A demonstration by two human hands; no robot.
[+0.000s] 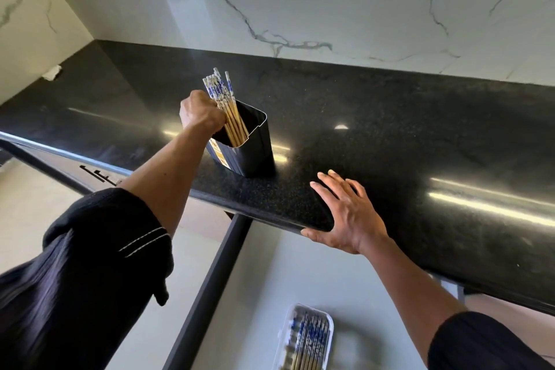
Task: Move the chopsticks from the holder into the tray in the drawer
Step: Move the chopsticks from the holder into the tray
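Partway: left hand [201, 112] clenched on bamboo chopsticks with blue-white tops [223, 99] in black ribbed holder [249, 153] near table's [390, 135] front edge; some lie in clear tray [306, 336] in drawer [261, 279]. Right hand [345, 213] released, flat on edge.

Left arm is stretched forward and up, dark sleeve pushed back above the elbow — left hand [200, 112] is curled into a closed grip, knuckles toward the camera. Right arm is extended — right hand [345, 213] is laid flat, palm down, fingers spread, thumb hooked under.
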